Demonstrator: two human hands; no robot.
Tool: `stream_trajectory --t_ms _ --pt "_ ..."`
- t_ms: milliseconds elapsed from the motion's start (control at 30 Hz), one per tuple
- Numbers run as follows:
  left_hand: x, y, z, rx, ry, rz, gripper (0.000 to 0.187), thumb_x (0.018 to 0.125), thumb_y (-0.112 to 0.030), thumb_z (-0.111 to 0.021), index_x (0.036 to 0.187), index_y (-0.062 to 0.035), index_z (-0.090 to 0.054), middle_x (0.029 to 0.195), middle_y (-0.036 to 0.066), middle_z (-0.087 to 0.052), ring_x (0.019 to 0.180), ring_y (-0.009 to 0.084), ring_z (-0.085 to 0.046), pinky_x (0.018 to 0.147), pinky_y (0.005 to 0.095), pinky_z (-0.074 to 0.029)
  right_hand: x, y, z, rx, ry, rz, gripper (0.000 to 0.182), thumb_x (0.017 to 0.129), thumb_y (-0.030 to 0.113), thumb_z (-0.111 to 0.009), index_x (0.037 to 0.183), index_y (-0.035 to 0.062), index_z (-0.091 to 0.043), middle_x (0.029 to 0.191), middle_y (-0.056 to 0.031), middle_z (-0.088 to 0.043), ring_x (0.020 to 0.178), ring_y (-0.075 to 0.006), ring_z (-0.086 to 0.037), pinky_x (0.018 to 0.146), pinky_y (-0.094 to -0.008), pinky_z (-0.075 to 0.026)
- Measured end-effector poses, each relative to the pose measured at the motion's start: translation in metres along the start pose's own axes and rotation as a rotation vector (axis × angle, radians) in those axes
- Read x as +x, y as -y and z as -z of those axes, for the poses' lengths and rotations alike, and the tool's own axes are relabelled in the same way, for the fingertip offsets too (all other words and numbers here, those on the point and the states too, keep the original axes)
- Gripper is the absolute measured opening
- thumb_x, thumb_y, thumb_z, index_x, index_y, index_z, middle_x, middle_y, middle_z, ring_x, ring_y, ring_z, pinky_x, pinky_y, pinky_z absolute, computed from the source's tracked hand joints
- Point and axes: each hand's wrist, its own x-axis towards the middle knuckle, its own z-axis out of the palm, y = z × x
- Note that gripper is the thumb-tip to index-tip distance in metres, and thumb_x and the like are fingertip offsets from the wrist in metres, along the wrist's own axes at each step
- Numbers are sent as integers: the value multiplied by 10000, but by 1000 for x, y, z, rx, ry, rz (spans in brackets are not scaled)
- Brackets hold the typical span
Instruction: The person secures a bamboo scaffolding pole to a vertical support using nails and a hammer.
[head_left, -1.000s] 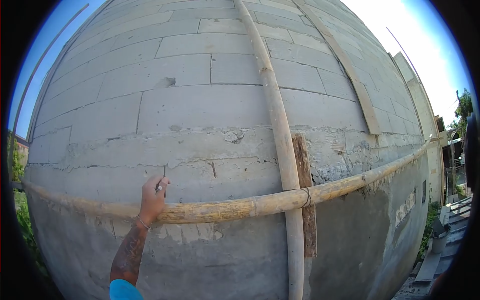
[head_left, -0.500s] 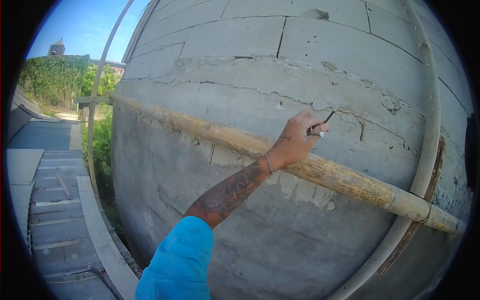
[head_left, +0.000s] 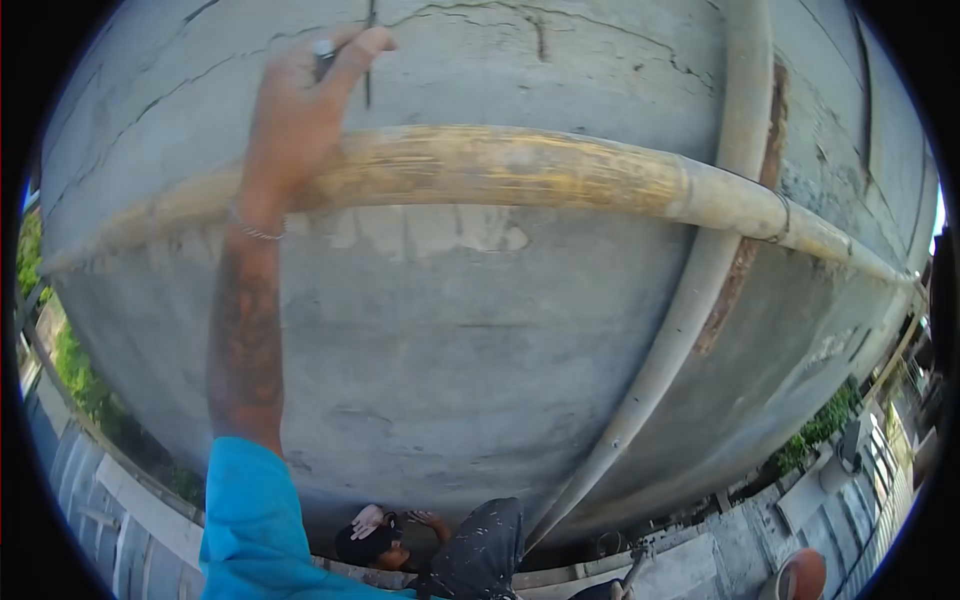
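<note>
My left hand (head_left: 300, 110) is raised against the grey wall, level with the upper edge of a thick bamboo pole (head_left: 520, 165). Its thumb and fingers are closed on a thin dark rod (head_left: 368, 85) that stands nearly upright. A small shiny metal piece (head_left: 322, 47) shows at the fingers. Behind the rod, cracks run across the rough wall (head_left: 460, 60). The forearm passes in front of the bamboo, with a blue sleeve (head_left: 250, 510) below. My right hand is out of view.
A slanting pole (head_left: 650, 370) crosses the bamboo, tied with dark binding (head_left: 783, 215). Below, a person in a dark cap (head_left: 365, 540) is near the wall's base, one hand raised. A dark, speckled trouser leg (head_left: 480, 540) and an orange-brown container (head_left: 805, 575) show at the bottom.
The view has swung down and to the right, bringing the person below into sight. My left hand now appears farther up and left, still holding the rod, which is more upright.
</note>
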Motion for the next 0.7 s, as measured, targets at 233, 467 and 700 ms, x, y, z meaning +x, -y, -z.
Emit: stream_trajectory --t_ms 233,467,700 --pt "0 42 -2 63 -41 3 353 993 -330 -529 1190 -67 -658 947 -22 -579 767 77 -414 705 214 -352 -11 -86 -104 414 431 -350 172 858 136 -601 807 -26 -579 647 -93 -585 509 -162 -539 452 -294 -415" --pt "-5 42 -6 156 -24 55 371 1006 -348 -482 1237 -104 -640 1040 -2 -608 929 122 -491 892 286 -399 7 -121 -109 865 450 -513 63 898 38 -511 854 -7 -508 670 -65 -508 514 -165 -499 470 -288 -418" --pt "0 68 11 275 211 -24 402 996 -259 -481 1383 -152 -507 1336 46 -547 1272 176 -466 1121 381 -320 -17 -91 -86 804 338 -540 61 911 38 -462 857 12 -475 698 -58 -492 512 -143 -456 459 -274 -395"
